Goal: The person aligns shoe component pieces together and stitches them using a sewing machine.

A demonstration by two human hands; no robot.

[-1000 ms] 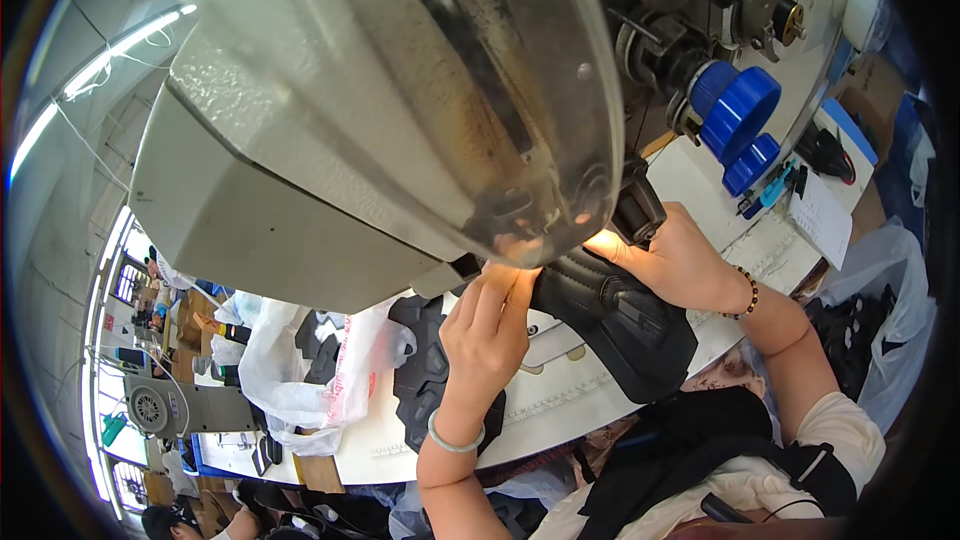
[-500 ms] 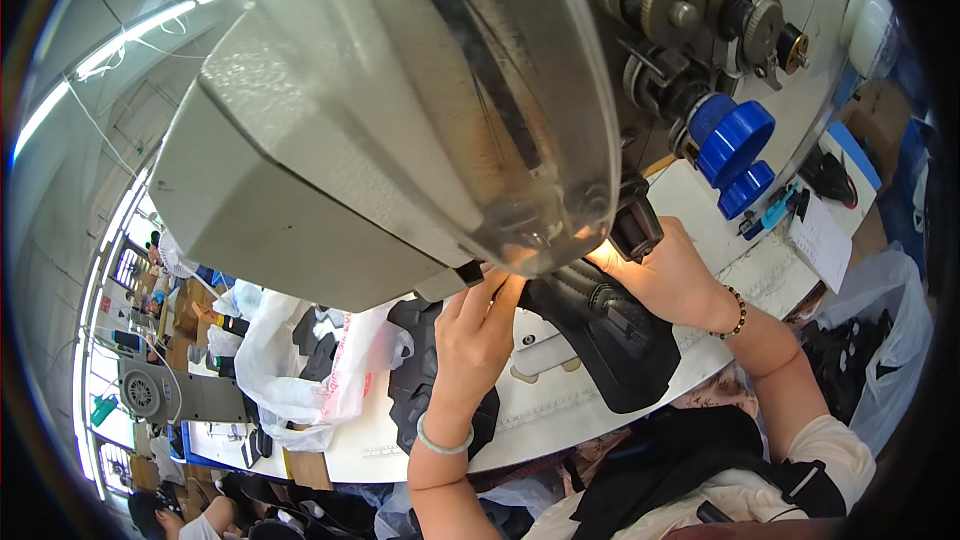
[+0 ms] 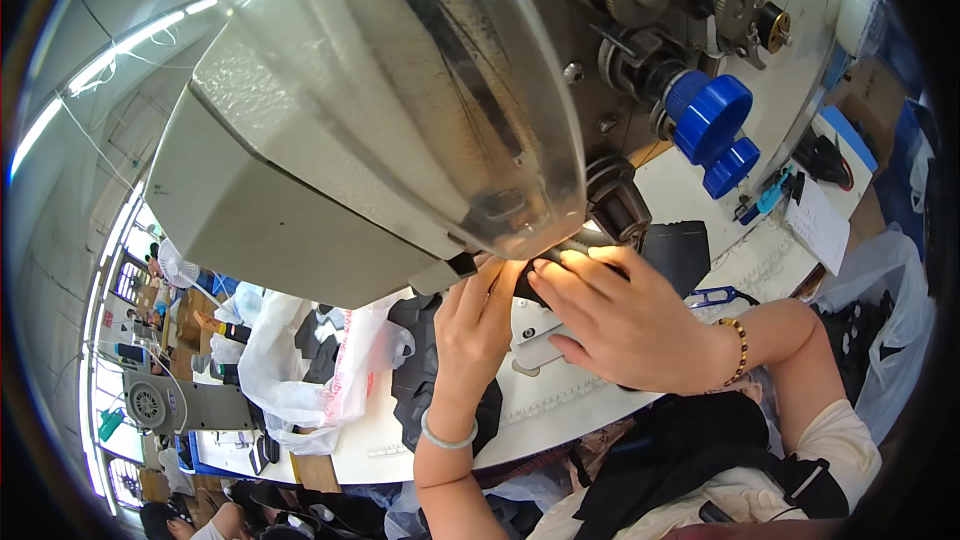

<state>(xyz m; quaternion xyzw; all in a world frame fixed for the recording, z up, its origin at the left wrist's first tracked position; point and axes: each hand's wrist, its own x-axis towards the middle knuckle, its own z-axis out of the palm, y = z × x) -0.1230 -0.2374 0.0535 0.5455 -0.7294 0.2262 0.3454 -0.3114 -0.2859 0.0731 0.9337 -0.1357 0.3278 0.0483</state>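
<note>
Your left hand (image 3: 475, 325) and right hand (image 3: 620, 325) have their fingers flat, not closed, pressing the dark piece (image 3: 545, 275) under the sewing machine head (image 3: 400, 140), just left of the blue knobs (image 3: 715, 130). It looks light and floppy, so hold its edges by the needle. Since a second ago both hands sit closer together.
</note>
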